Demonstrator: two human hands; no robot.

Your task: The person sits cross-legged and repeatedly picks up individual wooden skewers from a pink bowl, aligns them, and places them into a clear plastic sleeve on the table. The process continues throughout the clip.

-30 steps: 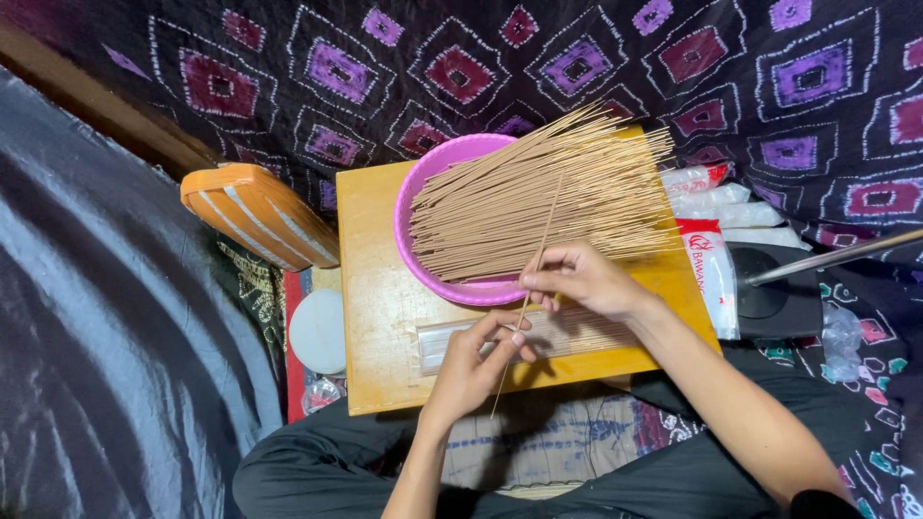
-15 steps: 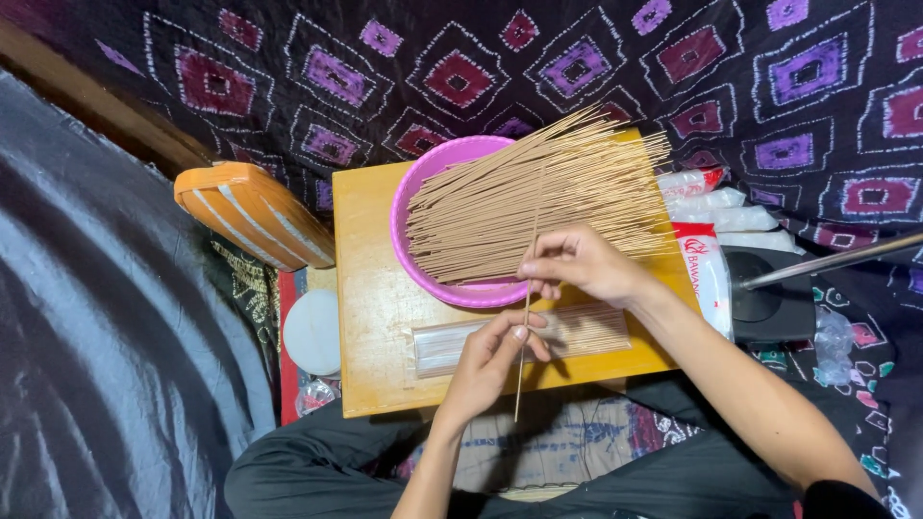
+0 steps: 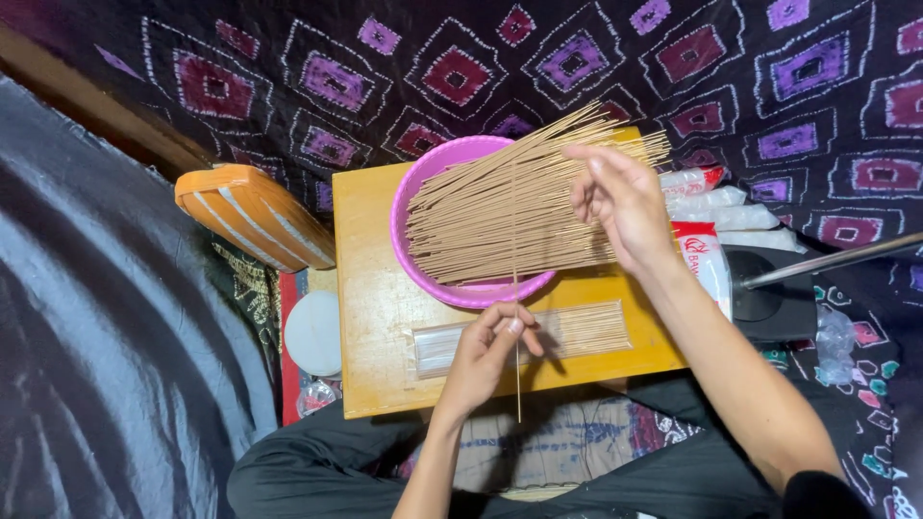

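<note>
Head view: just below the pink bowl heaped with incense sticks, the left hand pinches one thin stick upright while the right hand hovers spread over the heap, so pinching lightly should avoid snapping it.

Wooden counter: smooth, slightly glossy yellow finish. Pink basin: shiny plastic. Thin sticks: matt, brown, wood-like. Clear wrapper: glossy plastic film. Patterned cloth, upper frame: matt fabric.
</note>
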